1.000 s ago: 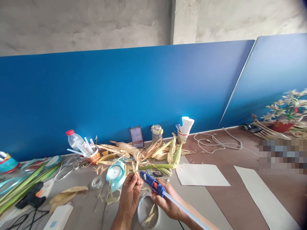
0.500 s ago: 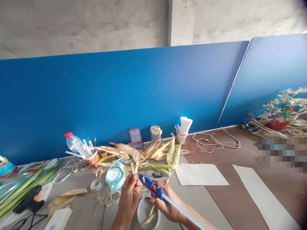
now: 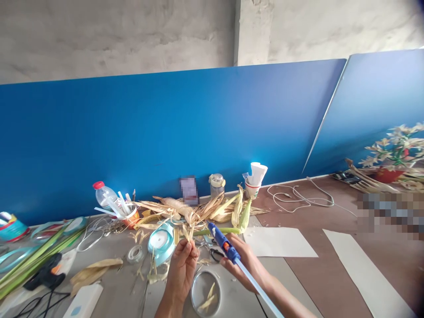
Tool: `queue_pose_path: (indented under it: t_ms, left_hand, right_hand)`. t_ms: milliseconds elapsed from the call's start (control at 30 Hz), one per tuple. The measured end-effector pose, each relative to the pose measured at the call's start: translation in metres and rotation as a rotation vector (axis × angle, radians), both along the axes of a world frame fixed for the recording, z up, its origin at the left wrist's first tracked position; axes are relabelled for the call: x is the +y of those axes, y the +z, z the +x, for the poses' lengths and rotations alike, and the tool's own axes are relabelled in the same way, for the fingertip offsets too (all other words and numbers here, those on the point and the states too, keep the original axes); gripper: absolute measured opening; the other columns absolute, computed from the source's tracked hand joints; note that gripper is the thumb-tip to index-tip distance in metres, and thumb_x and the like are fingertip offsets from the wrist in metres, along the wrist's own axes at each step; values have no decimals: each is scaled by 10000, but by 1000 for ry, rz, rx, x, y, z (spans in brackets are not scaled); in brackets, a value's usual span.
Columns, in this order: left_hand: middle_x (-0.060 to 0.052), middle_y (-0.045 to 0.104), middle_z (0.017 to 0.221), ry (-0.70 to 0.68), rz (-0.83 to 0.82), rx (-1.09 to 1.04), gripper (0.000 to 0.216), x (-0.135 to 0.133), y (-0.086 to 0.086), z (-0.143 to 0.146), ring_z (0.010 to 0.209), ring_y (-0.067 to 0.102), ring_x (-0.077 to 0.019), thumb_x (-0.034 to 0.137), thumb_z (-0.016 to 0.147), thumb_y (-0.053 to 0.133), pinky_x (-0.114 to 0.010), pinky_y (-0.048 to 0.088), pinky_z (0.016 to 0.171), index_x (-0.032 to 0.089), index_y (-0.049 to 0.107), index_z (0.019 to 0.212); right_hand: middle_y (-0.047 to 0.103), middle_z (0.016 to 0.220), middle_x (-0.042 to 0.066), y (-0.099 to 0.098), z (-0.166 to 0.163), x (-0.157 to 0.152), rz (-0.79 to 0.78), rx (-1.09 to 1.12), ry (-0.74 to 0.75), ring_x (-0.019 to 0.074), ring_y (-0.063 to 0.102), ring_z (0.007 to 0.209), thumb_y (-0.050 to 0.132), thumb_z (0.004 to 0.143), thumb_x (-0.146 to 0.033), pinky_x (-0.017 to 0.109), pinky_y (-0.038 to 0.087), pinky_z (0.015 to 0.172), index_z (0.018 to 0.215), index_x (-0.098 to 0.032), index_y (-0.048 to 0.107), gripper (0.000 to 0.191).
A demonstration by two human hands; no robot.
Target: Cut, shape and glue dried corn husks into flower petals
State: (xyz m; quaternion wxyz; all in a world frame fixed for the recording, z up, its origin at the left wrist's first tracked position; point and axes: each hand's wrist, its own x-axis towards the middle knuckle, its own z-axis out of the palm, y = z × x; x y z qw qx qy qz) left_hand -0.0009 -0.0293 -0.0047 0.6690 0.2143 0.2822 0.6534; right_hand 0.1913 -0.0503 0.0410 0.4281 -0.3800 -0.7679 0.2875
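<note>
My left hand (image 3: 181, 264) is closed, its fingertips pinching a small piece of dried corn husk (image 3: 188, 232) that points upward. In my right hand (image 3: 243, 260) is a blue glue gun (image 3: 222, 240), its body tilted up to the left and a long clear glue stick (image 3: 256, 282) running out of its back. The gun's front end is apart from the husk piece. Below and between the hands lies a round clear dish (image 3: 202, 308) with husk strips in it. Scissors (image 3: 217, 255) lie partly hidden beside the gun.
Corn husks (image 3: 198, 210) are heaped behind the hands, beside a light-blue ribbon roll (image 3: 160, 243). A cup with glue sticks (image 3: 130, 218), a bottle (image 3: 105, 194), a jar (image 3: 217, 185) and a paper cup (image 3: 252, 191) line the blue partition (image 3: 149, 132). White paper sheets (image 3: 281, 242) lie right.
The glue gun in my right hand has moved up and right, away from the husk piece. My left hand keeps its pinch, nearly in place. The scissors show more now.
</note>
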Motion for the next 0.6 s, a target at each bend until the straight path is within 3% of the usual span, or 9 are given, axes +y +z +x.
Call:
queue_pose_path:
  t_ms: [133,300,467,600]
  left_hand:
    - [8,589,645,9,-15,-32,142,0,-1,1,515,471,-59,142,603,751,-210,418,559,160,626,667]
    - [15,578,637,17,-15,-50,123,2,-2,0,527,462,-58,137,624,737,-199,405,552,166,626,671]
    - [13,585,639,20,-10,-62,119,2,-4,-2,515,464,-56,146,623,739,-213,420,569,165,630,666]
    - [5,586,656,23,5,-56,104,1,-4,-1,528,472,-58,145,641,728,-214,424,568,153,637,691]
  right_hand:
    - [472,848,48,6,3,-5,88,-105,-45,153,445,718,494,773,-176,270,405,633,791,-181,463,36]
    - [465,867,70,2,-2,-11,285,-371,-132,205,434,776,513,677,-110,325,404,662,938,-166,502,268]
    - [469,929,92,-12,19,-10,285,-576,-279,206,467,758,507,657,-84,335,420,683,976,-162,502,328]
    - [464,895,71,-29,59,-8,228,-729,-435,185,498,662,493,708,-139,319,418,622,936,-184,519,234]
